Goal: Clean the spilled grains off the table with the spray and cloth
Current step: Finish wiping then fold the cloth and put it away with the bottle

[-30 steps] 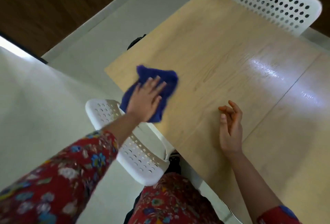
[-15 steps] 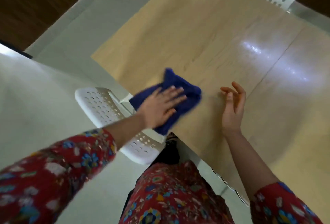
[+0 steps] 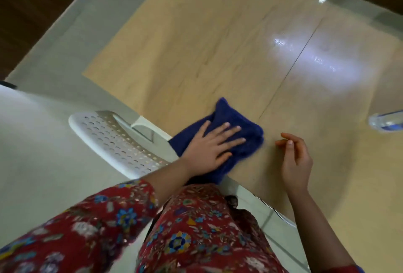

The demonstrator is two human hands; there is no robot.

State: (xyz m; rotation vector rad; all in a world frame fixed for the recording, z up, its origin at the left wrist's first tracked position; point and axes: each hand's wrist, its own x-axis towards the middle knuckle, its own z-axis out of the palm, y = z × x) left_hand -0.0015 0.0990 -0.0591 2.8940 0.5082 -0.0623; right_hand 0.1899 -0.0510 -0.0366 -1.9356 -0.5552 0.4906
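Left hand [image 3: 212, 148] lies flat on the blue cloth [image 3: 226, 111], fingers straight and spread, pressing it down rather than clutching it. The cloth sits on the table [image 3: 218, 54] right at the near edge, with its back corner hanging off under the wrist.

A second ago the cloth was further out toward the table's far-left corner. It's since been dragged back and across, so it now ends just short of the right hand [image 3: 294, 163]. That hand is empty, fingers loosely curled, just beyond the left fingertips.

No grains visible anywhere (too blurry to rule out small ones). My read is that one wipe stroke is finishing and this strip is swept, with debris possibly bunched under the cloth.

Clear bottle [image 3: 386, 121], likely the spray, sits well past the right hand at the frame edge. White chair [image 3: 113, 139] is tucked behind the left wrist.
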